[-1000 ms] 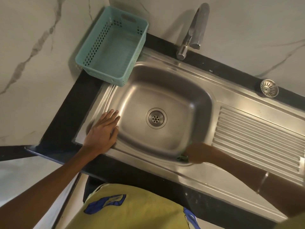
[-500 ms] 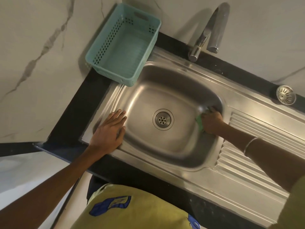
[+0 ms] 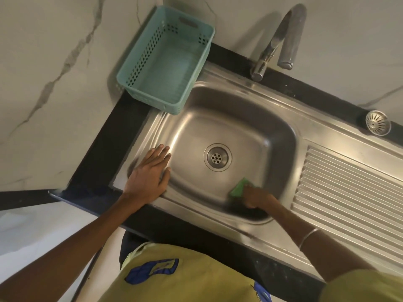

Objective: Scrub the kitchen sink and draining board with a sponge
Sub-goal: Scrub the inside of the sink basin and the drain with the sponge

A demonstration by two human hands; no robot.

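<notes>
Sponge (image 3: 238,188), bright green, wedge-shaped

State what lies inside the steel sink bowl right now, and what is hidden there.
Inside the stainless steel sink bowl: a round metal drain at the centre, and the right hand gripping a green sponge against the near wall. The hand and sponge cover the steel beneath them.

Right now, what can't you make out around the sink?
- Head view: the sponge is motion-blurred and half hidden under the right hand.
- The draining board runs off the right edge.
- Wet or dry: the sink glare prevents telling.
</notes>
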